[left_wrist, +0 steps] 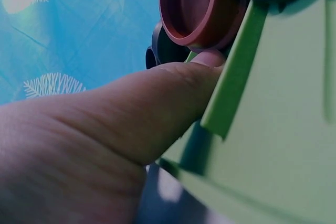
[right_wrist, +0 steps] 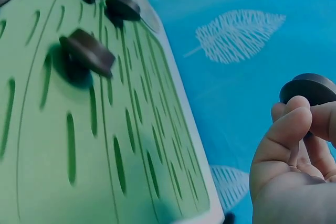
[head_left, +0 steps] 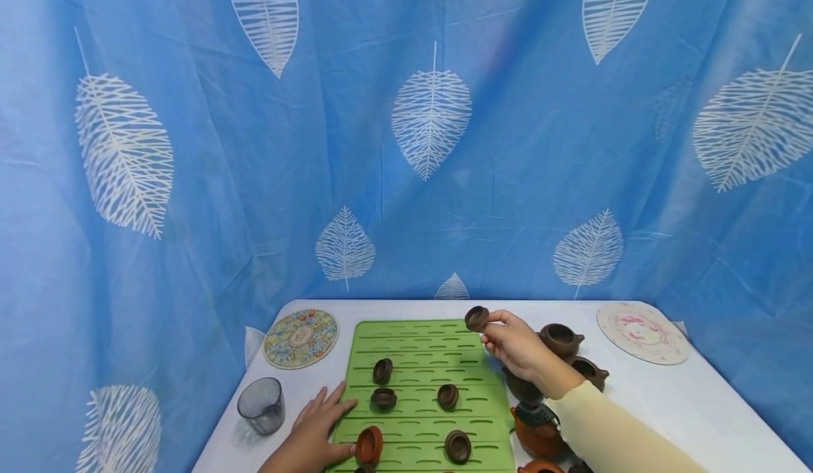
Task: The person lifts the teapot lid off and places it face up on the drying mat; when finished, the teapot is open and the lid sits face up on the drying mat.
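Observation:
My right hand (head_left: 522,351) pinches a small dark brown teapot lid (head_left: 476,318) above the far right part of the green mat (head_left: 419,349). In the right wrist view that lid (right_wrist: 311,88) is held between thumb and fingers. My left hand (head_left: 315,427) rests with spread fingers at the mat's left edge. Its thumb lies against or right beside a reddish-brown lid (head_left: 369,446); the left wrist view shows the thumb just under this lid (left_wrist: 191,6). Several dark brown lids (head_left: 447,397) stand tilted on the mat, two of them (head_left: 383,399) near the left fingers.
Right of the mat, partly behind my right arm, stand dark lidless teapots (head_left: 561,340) and an orange-brown teapot (head_left: 538,439). A grey glass cup (head_left: 262,406) is at the left. Round patterned discs lie at back left (head_left: 301,339) and back right (head_left: 643,332). A blue curtain (head_left: 432,233) hangs behind.

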Action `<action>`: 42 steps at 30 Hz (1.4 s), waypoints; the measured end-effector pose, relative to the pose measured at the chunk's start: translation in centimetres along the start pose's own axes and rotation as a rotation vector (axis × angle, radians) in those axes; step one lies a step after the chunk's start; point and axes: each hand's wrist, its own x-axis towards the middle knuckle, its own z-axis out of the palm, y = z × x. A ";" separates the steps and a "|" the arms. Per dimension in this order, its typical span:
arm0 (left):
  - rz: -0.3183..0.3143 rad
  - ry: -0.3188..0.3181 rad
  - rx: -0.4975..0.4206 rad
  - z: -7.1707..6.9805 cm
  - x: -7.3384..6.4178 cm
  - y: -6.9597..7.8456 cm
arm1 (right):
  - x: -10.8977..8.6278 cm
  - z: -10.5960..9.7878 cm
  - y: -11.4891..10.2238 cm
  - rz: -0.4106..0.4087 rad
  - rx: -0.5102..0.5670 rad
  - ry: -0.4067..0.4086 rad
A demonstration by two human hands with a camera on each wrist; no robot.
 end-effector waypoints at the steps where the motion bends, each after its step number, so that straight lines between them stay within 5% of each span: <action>1: 0.000 -0.001 -0.004 0.0 0.0 -0.1 | 0.1 0.4 0.1 0.000 -0.002 -0.013; 13: 0.004 0.007 -0.009 0.3 0.0 -0.4 | 1.4 3.9 2.5 0.017 -0.049 -0.072; 24: 0.003 -0.002 -0.018 0.2 -0.1 0.0 | 2.4 5.3 5.3 0.058 -0.256 -0.086; 42: -0.030 0.010 0.038 -0.4 -0.5 1.2 | 1.7 5.5 4.8 0.068 -0.465 -0.038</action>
